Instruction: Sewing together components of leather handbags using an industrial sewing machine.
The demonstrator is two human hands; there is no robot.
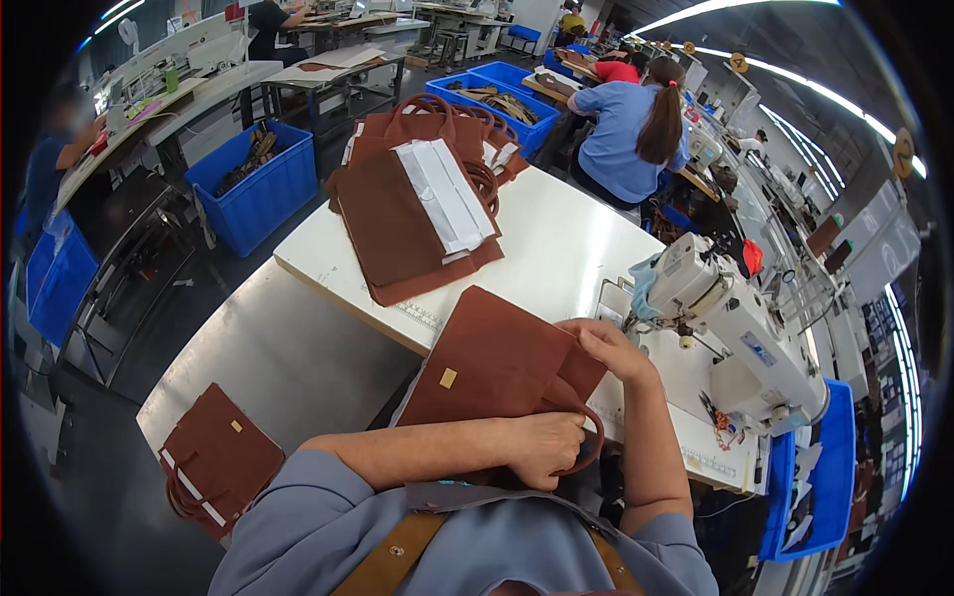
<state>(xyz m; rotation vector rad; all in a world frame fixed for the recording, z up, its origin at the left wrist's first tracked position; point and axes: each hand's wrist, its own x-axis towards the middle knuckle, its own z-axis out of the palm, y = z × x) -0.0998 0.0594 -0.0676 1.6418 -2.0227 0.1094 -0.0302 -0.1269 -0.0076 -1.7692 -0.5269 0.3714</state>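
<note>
White table [566, 243]. On it, pile of brown bags [378, 226]; at right, sewing machine [740, 333]. Brown bag [487, 358] over table's near edge: right hand [611, 348] clamps its edge between thumb and fingers; left hand [549, 447] curled beside handle [599, 437], cannot tell whether fingers grip it. Gold tag [448, 378] on bag.

A reddish-brown bag piece [487, 348], with a small gold plate [448, 378] toward its left and a looped brown handle [600, 435] at its near right, slants across the white surface's [556, 228] near edge.
</note>
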